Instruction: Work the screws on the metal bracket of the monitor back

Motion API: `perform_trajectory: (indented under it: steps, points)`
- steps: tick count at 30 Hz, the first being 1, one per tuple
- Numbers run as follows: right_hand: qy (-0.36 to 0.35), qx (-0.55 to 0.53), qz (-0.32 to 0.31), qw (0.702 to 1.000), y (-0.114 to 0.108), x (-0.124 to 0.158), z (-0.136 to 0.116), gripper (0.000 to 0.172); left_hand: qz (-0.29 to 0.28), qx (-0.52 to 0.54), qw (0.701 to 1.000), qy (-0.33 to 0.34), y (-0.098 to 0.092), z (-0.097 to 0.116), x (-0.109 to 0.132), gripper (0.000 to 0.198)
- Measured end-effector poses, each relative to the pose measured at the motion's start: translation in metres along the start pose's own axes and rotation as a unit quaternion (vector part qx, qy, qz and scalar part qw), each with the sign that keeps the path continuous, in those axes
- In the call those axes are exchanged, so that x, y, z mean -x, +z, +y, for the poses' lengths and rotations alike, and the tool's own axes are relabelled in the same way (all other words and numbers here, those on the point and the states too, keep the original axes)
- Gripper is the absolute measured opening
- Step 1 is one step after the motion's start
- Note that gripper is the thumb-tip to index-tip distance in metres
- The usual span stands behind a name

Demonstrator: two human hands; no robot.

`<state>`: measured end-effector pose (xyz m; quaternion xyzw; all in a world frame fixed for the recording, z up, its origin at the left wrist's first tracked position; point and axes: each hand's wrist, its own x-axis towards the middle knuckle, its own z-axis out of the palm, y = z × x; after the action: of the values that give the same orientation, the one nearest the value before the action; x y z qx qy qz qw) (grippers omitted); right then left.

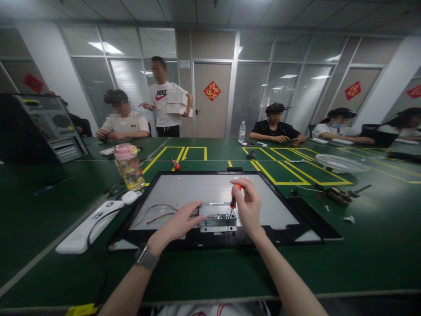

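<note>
A flat display panel (184, 186) with a black frame lies on the green table in front of me. Near its front edge sits a metal bracket (220, 228) with a small board and thin wires leading left. My right hand (249, 206) is closed round an orange and black screwdriver (233, 199), its shaft pointing down at the bracket's right part. My left hand (177, 223) lies flat with fingers stretched out, thumb and fingertips at the bracket's left edge. The screwdriver tip is too small to make out clearly.
A white power bank-like device (88, 228) with a black cable and a pink-lidded bottle (129, 166) stand left. A computer case (49, 127) is farther left. Right are a dark flat slab (314, 217) and a black tool (338, 194). Several people are across the table.
</note>
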<state>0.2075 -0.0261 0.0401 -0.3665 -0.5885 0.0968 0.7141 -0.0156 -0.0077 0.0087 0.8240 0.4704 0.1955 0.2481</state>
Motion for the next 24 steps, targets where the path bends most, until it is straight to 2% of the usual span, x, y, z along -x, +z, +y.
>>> perform_trajectory:
  steps: [4, 11, 16, 20, 24]
  points:
    - [-0.021, -0.001, 0.03, 0.999, 0.0012, -0.0011, -0.0011, 0.005, -0.002, -0.005, 1.0, -0.005, 0.0, 0.0013, -0.0002, 0.058]
    - [0.044, -0.023, 0.02, 0.999, 0.0002, -0.0003, 0.0019, 0.015, -0.009, 0.003, 1.0, -0.007, 0.0003, -0.0008, 0.0001, 0.06]
    - [0.033, -0.032, 0.008, 0.999, -0.0014, -0.001, 0.0008, 0.022, -0.01, 0.004, 1.0, -0.003, 0.001, -0.0017, -0.0003, 0.059]
    - [-0.009, -0.013, 0.022, 1.0, -0.0009, -0.0014, 0.0008, 0.014, -0.01, 0.003, 1.0, -0.005, 0.0011, -0.0013, -0.0005, 0.059]
    - [-0.004, -0.018, 0.02, 1.0, 0.0004, -0.0009, 0.0009, 0.008, -0.009, 0.006, 1.0, -0.007, 0.0008, -0.001, -0.0002, 0.062]
